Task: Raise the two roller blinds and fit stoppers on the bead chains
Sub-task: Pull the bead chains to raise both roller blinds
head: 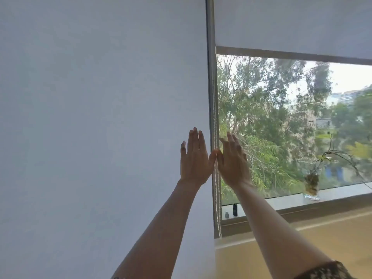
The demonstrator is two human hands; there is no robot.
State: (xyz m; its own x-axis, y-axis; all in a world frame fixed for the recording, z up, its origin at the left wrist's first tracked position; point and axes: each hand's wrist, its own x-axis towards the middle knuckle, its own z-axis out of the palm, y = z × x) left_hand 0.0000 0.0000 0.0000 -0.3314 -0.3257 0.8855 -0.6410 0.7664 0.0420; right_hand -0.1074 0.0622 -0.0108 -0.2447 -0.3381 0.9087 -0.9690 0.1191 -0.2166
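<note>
While both hands are held up at the window, I see the bead chain (217,198) hanging between them. The left hand (194,160) is just left of it, in front of the left roller blind (100,97). The right hand (231,162) is just right of it, before the glass. On each hand the fingers (194,139) are straight and slightly apart, gripping nothing. The two thumbs close in on the chain from either side; on my feed I cannot tell whether they touch it.

The chain's long axis runs straight up and down along the frame post (210,77), and its loop ends low at the foot of the frame. The left roller blind is fully down. The right roller blind (291,23) is part-raised, its bottom edge lying across above the trees. On the sill (342,191) stand a glass vase (311,188) and a small dark bottle (235,209).
</note>
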